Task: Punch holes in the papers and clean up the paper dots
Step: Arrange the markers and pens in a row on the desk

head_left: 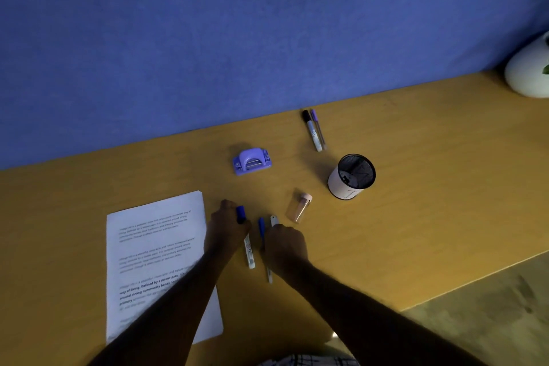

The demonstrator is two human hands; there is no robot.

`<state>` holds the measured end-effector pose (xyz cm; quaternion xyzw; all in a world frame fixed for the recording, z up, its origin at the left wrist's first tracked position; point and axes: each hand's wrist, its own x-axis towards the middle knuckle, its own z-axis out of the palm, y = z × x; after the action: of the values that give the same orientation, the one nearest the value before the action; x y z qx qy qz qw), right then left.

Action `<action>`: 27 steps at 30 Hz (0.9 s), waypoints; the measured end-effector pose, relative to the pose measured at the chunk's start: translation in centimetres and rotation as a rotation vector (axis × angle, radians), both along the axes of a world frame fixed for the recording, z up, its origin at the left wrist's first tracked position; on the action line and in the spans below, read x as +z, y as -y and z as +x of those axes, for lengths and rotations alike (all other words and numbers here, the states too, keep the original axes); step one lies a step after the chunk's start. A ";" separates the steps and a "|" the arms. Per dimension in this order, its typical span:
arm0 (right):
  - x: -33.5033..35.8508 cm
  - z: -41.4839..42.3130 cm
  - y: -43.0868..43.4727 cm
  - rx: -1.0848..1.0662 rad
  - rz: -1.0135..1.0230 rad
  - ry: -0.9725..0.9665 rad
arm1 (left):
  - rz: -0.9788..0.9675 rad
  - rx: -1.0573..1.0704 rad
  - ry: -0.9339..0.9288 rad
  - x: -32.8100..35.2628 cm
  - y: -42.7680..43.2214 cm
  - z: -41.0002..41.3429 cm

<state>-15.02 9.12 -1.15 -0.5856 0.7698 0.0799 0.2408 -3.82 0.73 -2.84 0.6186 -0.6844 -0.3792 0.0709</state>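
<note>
A stack of printed papers [154,252] lies on the wooden desk [416,187] at the left. A purple hole punch [252,161] stands beyond it near the blue wall. My left hand [227,232] curls over a blue-capped marker [248,246] just right of the papers. My right hand [285,246] covers a white pen [274,220], and a thin blue-capped pen [262,229] lies between the two hands. How far the right fingers close on the pens is hidden under the hand.
A small clear jar with a pink lid [299,207] lies on its side right of my hands. A mesh pen cup [352,176] stands further right. Two markers [315,131] lie near the wall, and a white vase [530,71] sits at the far right. The desk's front edge [463,285] runs diagonally at the right.
</note>
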 end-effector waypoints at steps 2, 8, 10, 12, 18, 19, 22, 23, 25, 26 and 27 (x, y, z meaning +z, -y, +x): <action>-0.1 0.1 0.1 -0.016 -0.021 0.008 | -0.004 -0.006 -0.021 0.1 -0.1 0.1; -0.6 0.6 0.1 -0.183 -0.051 0.112 | 0.025 0.010 -0.101 0.4 -0.6 0.9; -0.6 0.8 0.3 -0.305 -0.098 0.185 | 0.025 0.031 -0.143 0.6 -0.6 1.2; -0.5 0.5 0.4 -0.442 -0.162 0.295 | 0.045 0.077 -0.219 0.9 -0.4 1.1; 0.9 -1.8 1.6 -0.697 -0.328 0.727 | 0.095 0.078 -0.458 2.0 0.6 -0.9; 1.1 -2.6 1.9 -0.735 -0.349 0.762 | 0.088 0.077 -0.482 2.3 0.9 -1.6; 1.5 -4.6 2.8 -0.775 -0.409 0.833 | 0.098 0.099 -0.557 2.8 1.9 -3.5; 1.7 -4.8 2.9 -0.785 -0.415 0.867 | 0.091 0.099 -0.563 2.9 1.9 -3.6; 1.9 -6.3 3.5 -0.799 -0.478 0.875 | 0.064 0.076 -0.580 3.0 2.6 -5.4; 1.9 -6.4 3.7 -0.776 -0.501 0.872 | 0.034 0.064 -0.567 3.2 2.7 -5.6; 2.0 -7.1 4.0 -0.758 -0.519 0.866 | 0.000 0.049 -0.553 3.3 3.0 -6.5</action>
<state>-22.09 5.11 0.84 -0.2908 0.7509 -0.4445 0.3924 -10.30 -2.30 0.46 0.5079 -0.6240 -0.5319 0.2640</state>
